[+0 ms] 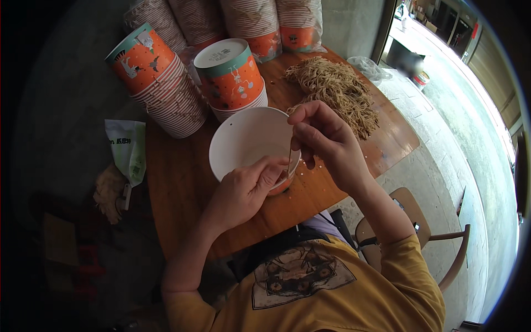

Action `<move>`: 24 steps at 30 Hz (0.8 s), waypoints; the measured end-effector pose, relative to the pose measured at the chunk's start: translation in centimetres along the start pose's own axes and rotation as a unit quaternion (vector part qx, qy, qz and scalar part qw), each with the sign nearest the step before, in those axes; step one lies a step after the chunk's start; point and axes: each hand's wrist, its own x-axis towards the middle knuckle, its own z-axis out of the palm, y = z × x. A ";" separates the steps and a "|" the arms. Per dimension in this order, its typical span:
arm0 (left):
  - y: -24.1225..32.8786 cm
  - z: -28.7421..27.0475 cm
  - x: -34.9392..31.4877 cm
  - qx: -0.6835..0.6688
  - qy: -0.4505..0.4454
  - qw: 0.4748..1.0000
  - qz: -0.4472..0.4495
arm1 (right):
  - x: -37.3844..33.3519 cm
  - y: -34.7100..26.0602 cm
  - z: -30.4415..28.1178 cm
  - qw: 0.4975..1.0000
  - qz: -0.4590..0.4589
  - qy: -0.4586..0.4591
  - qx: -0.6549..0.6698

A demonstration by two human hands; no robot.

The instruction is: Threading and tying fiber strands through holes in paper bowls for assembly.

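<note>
A white-lined paper bucket point(243, 135) with an orange outside tilts toward me at the middle of the table. My left hand point(246, 185) is closed at its near rim, thumb and fingers pressed together; the exact grip is partly hidden. Above the bucket's right side, my right hand point(323, 135) pinches a thin tan cord point(290, 157). The cord hangs down to the rim beside my left fingertips. One small hole shows in the bucket's far wall. A heap of loose tan cords point(337, 91) lies beyond my right hand.
Two stacks of orange printed buckets point(166, 91) point(229, 83) stand at the back left, upside down. Plastic-wrapped stacks point(251, 27) line the wall. Small white bits dot the wooden table point(381, 157). A wooden chair point(406, 207) stands at right; a white-green bag point(127, 146) is at left.
</note>
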 end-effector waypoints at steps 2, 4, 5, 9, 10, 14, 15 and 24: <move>1.1 -0.3 -0.1 0.006 -0.021 0.999 -0.030 | 0.1 0.2 -0.2 1.000 0.009 0.005 0.003; 1.6 -0.2 0.0 0.013 -0.042 0.997 -0.057 | 0.0 0.2 -0.4 1.000 0.018 0.011 0.006; 1.6 -0.1 0.0 0.031 -0.048 0.997 -0.056 | 0.0 0.2 -0.4 1.000 0.016 0.008 0.007; 1.6 0.2 0.0 0.092 -0.054 0.994 -0.030 | -0.1 0.3 -0.7 1.000 0.023 0.007 0.012; 1.7 0.3 0.1 0.093 -0.055 0.994 -0.030 | -0.1 0.4 -0.9 1.000 0.023 0.008 0.013; 1.8 0.5 0.4 0.078 -0.057 0.993 -0.065 | -0.2 1.1 -2.0 0.999 0.029 0.018 -0.028; 1.7 0.6 0.4 0.055 -0.053 0.995 -0.064 | -0.3 1.2 -2.3 0.997 0.034 0.015 -0.062; 2.2 0.4 1.3 0.003 -0.063 0.989 -0.133 | -2.2 2.5 -3.4 0.996 0.049 -0.005 -0.069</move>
